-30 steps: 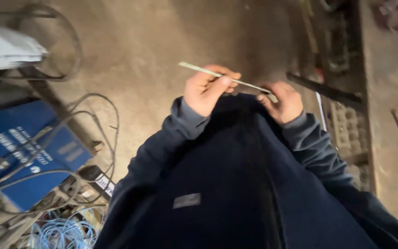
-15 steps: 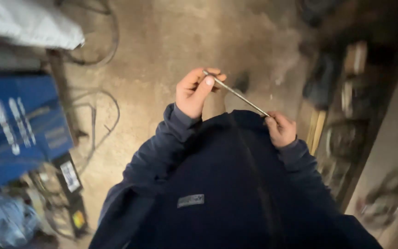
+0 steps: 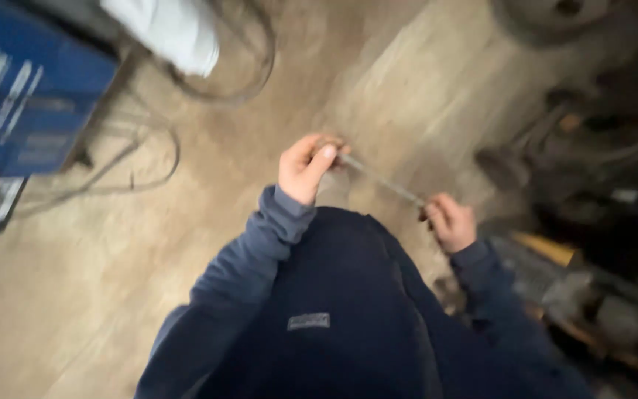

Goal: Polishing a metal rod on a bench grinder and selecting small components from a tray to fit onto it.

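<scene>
Out in front of my chest, I am pinching a thin metal rod [image 3: 382,179] between my left hand [image 3: 306,167] and right hand [image 3: 450,222], one end each; it looks light, stiff, slippery.

We see a blue box-shaped machine [image 3: 27,89] with pale label stripes upper left, and a small grey rectangular patch [image 3: 309,321] on our sweatshirt.

Blue machine [image 3: 16,96], loose cables [image 3: 112,177] (blurred, perhaps hoses).
</scene>
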